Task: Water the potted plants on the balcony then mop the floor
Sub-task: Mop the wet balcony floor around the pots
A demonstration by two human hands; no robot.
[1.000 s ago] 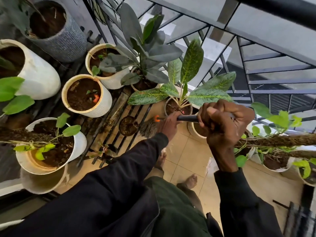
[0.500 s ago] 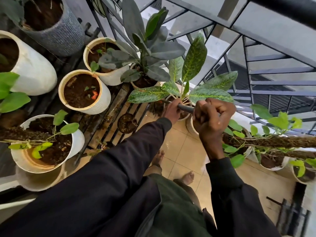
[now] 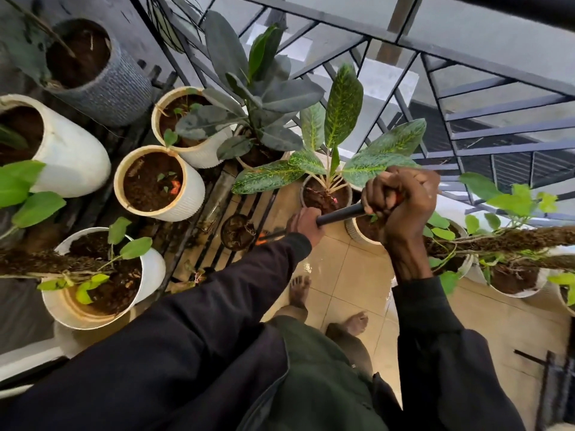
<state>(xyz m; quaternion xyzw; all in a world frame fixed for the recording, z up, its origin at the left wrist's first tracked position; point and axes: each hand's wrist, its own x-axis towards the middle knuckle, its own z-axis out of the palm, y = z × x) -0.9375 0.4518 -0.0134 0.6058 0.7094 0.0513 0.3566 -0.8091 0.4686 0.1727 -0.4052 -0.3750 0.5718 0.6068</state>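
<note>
The balcony railing (image 3: 513, 132) was seen across the far side. The tiled floor (image 3: 348, 275) was exposed only as a strip through the middle and toward the near right. A wet sheen (image 3: 306, 265) was visible on the tiles just beyond the bare feet (image 3: 298, 290), so the mopping stage was judged to be in hand. The soil in the pots looked dark, as if the watering was already done.

The potted plants (image 3: 189, 197) were ranged on the left over a slatted rack (image 3: 217, 244), with more along the right edge, presumably so that the tiles between were left open for work. A speckled-leaf plant (image 3: 342, 101) stood at the far end of the strip, just beyond the hands.

A dark pole (image 3: 342, 214), taken to be the mop handle, was held slanting from the right down to the left, toward the foot of the rack. That angle was judged to let the working end reach the tiles beside the pots. The lower end was hidden behind the left hand and sleeve, apart from an orange fitting (image 3: 264, 234).

The right hand (image 3: 404, 209) was wrapped over the upper end, all fingers curled tightly round it, probably for steering and pressing. The left hand (image 3: 306, 223) gripped the shaft lower down, fingers closed about it. The hands were set apart along the shaft, which was judged to give leverage.
</note>
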